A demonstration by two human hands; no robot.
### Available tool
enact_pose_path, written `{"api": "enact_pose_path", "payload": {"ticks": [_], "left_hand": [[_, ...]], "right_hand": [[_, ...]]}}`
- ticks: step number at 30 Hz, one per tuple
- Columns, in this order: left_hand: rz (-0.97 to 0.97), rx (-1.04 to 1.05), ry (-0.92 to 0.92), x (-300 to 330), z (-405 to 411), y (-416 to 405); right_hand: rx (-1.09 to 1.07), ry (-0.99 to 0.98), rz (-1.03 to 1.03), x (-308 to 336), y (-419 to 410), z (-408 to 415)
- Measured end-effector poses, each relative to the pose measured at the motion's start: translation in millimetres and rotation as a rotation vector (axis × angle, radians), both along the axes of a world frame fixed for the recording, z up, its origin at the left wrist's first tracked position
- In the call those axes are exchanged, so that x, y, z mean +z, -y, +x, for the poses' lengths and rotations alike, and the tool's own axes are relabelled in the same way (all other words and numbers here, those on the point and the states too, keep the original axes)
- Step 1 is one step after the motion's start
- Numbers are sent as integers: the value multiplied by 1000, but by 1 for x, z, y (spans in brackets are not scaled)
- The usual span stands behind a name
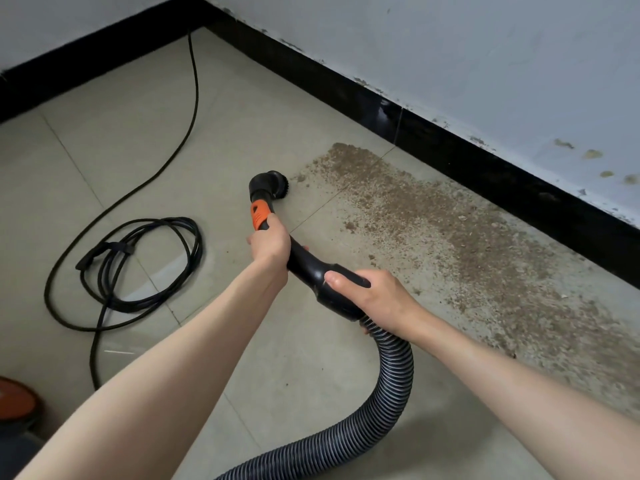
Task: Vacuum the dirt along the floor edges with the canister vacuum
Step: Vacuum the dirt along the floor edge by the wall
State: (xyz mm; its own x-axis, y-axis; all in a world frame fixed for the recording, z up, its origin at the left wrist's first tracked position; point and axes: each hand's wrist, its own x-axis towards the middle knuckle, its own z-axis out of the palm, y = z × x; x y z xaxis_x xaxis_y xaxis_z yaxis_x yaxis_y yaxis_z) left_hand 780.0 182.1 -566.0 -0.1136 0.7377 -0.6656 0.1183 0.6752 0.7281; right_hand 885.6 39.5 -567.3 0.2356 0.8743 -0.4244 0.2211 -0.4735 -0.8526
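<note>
Near the centre of the frame, the left hand (269, 244) has its fingers wrapped round the black wand (301, 258) of the canister vacuum, just below an orange collar (259, 214). Lower and to the right, the right hand (375, 297) grips the wide black cuff (332, 289) where the wand joins the ribbed hose (388, 393), its thumb lying along the top of the cuff and its fingers curled underneath. The hose bends down and away to the bottom edge of the frame. Above the orange collar, the wand ends in a round brush nozzle (273, 181), which is angled to the right and sits at the left edge of a broad patch of brown dirt (467, 251). Whether its bristles touch the floor cannot be told. The dirt spreads across the beige tiled floor (277, 98) from the middle of the frame towards the lower right, running beside the black skirting board (450, 147) at the foot of a white wall (485, 46). At the left of the frame a black power cord (145, 265) lies partly coiled on the tiles, with one strand running up towards the room's corner at the upper left. At the lower left edge, a sliver of an orange and black rounded body (17, 400) shows, too cut off to identify with certainty.
</note>
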Motion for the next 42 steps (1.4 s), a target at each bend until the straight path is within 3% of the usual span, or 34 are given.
{"api": "enact_pose_path", "payload": {"ticks": [8, 25, 35, 42], "left_hand": [[-13, -57, 18, -9, 23, -15], [77, -259, 18, -7, 111, -66], [150, -400, -124, -3, 117, -76], [131, -499, -116, 8, 109, -65]], "right_hand": [[-44, 118, 17, -3, -7, 19], [-246, -17, 46, -5, -46, 73], [-310, -51, 50, -1, -44, 50], [-353, -66, 14, 8, -33, 30]]}}
